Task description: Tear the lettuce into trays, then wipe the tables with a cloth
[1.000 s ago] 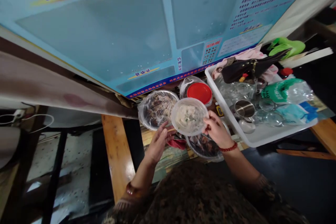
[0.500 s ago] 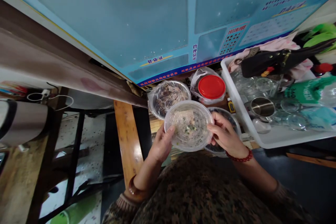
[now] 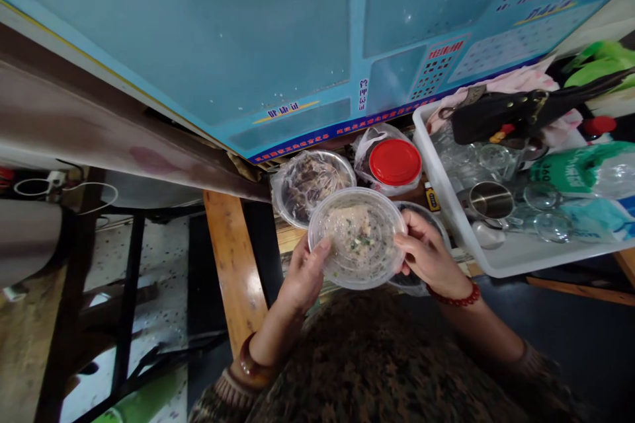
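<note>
Between my two hands is a round, clear plastic food container [image 3: 360, 261], its pale contents flecked with green showing through. My left hand [image 3: 303, 272] grips the left edge, thumb on top. On the opposite edge, my right hand [image 3: 430, 254] pinches the rim, with its lower fingers partly hidden underneath. Behind the container sits a metal bowl [image 3: 353, 162] with dark, dried-looking food under plastic film. Another round vessel [image 3: 443, 238] with dark contents is partly covered by my right hand. A red-lidded tub [image 3: 395, 162] in a plastic bag stands farther back.
At the right, a white tray [image 3: 461, 228] holds glasses, a metal mug [image 3: 491, 201], a black bag [image 3: 501, 115] and a green package [image 3: 563, 168]. A small yellow-and-black box [image 3: 432, 197] lies beside it. A blue printed board [image 3: 278, 26] rises behind. A wooden bench [image 3: 235, 258] is at the left.
The view has shifted slightly, so the surroundings sit a little farther left. Both hands keep the same hold on the container, whose tilt looks nearly unchanged.
</note>
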`<state>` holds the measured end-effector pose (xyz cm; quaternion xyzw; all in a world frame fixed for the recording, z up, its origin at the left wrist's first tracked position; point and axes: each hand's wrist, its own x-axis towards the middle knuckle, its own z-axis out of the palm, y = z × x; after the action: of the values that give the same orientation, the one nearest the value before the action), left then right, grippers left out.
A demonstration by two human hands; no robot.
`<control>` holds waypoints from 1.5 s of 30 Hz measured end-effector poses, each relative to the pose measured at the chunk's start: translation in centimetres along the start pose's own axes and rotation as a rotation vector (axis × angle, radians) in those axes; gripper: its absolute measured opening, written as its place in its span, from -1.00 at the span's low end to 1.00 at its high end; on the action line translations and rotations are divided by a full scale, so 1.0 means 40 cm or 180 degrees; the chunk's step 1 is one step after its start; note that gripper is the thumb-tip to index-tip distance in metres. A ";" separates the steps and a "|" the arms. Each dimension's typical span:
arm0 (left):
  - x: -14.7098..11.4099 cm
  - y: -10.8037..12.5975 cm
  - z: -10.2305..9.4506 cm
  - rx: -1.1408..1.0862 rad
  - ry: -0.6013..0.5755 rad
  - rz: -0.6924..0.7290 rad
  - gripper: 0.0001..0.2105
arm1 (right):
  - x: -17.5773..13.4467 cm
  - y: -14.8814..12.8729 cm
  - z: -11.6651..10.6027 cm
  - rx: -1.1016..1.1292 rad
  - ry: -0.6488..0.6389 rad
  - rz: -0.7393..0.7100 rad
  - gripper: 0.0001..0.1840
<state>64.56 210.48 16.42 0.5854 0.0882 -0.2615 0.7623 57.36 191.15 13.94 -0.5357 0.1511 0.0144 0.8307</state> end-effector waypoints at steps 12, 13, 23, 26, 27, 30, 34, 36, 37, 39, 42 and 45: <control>0.035 -0.001 -0.003 -0.0048 -0.0043 -0.0063 -0.49 | 0.027 -0.007 -0.005 -0.0113 0.0098 0.0058 -0.82; 0.038 -0.002 -0.005 -0.0043 -0.0038 -0.0089 -0.49 | 0.030 -0.006 -0.005 -0.0117 0.0116 0.0073 -0.82; 0.134 -0.057 -0.039 -0.0234 -0.0114 -0.0236 -0.50 | 0.095 0.040 -0.018 -0.0167 0.0185 0.0052 -0.79; 0.156 -0.066 -0.047 -0.0211 -0.0362 -0.0179 -0.49 | 0.115 0.044 -0.046 -0.0232 0.0376 -0.0042 -0.80; 0.158 -0.067 -0.052 -0.0167 -0.0431 -0.0174 -0.47 | 0.124 0.045 -0.060 -0.0256 0.0504 -0.0105 -0.80; 0.155 -0.075 -0.076 -0.0027 -0.0528 -0.0314 -0.40 | 0.164 0.050 -0.112 -0.0305 0.0930 -0.0344 -0.80; 0.138 -0.096 -0.114 0.0016 -0.0422 -0.0498 -0.38 | 0.247 0.069 -0.195 -0.0112 0.1296 -0.0625 -0.79; 0.129 -0.106 -0.128 -0.0001 -0.0411 -0.0540 -0.41 | 0.290 0.079 -0.235 0.0109 0.1401 -0.0706 -0.76; 0.126 -0.109 -0.132 -0.0013 -0.0407 -0.0556 -0.43 | 0.311 0.084 -0.252 0.0221 0.1430 -0.0730 -0.75; 0.121 -0.112 -0.137 -0.0036 -0.0404 -0.0589 -0.45 | 0.348 0.097 -0.283 0.0426 0.1460 -0.0758 -0.73; 0.117 -0.111 -0.137 -0.0040 -0.0387 -0.0602 -0.46 | 0.395 0.123 -0.316 0.0638 0.1546 -0.0764 -0.72; 0.116 -0.113 -0.135 -0.0018 -0.0358 -0.0597 -0.46 | 0.430 0.155 -0.337 0.0690 0.1707 -0.0734 -0.70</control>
<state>67.16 213.39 8.91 0.5568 0.1004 -0.3639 0.7399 69.42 179.35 -1.25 -0.4422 0.3037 -0.2380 0.8096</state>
